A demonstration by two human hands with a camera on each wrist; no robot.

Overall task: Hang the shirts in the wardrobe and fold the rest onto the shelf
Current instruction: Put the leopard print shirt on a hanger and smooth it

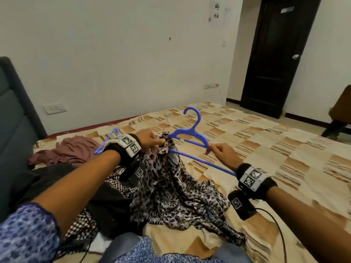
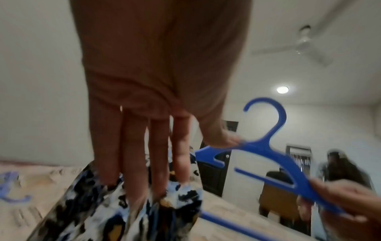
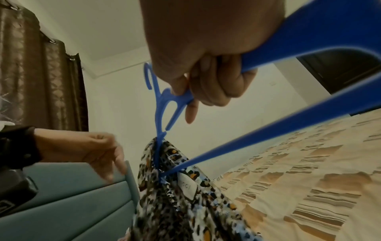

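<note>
A leopard-print shirt (image 1: 171, 186) lies heaped on the bed, its collar end lifted. My left hand (image 1: 158, 146) grips that collar fabric, fingertips buried in the cloth (image 2: 98, 212), thumb against the left end of a blue plastic hanger (image 1: 187, 132). My right hand (image 1: 211, 149) grips the hanger's right shoulder, fingers curled round it (image 3: 206, 73). The hanger (image 3: 164, 104) is held above the bed, hook up, and its left end goes into the shirt (image 3: 181, 195) near the neck label. The hanger's lower bar runs back toward my right wrist.
The bed has a beige patchwork sheet (image 1: 266, 149). A second blue hanger (image 1: 106, 143) lies behind my left wrist. A mauve garment (image 1: 76, 150), a black one (image 1: 57, 179) and a checked cloth (image 1: 79, 224) lie at left. Teal headboard (image 1: 11, 111) left, dark door (image 1: 275, 54) far right.
</note>
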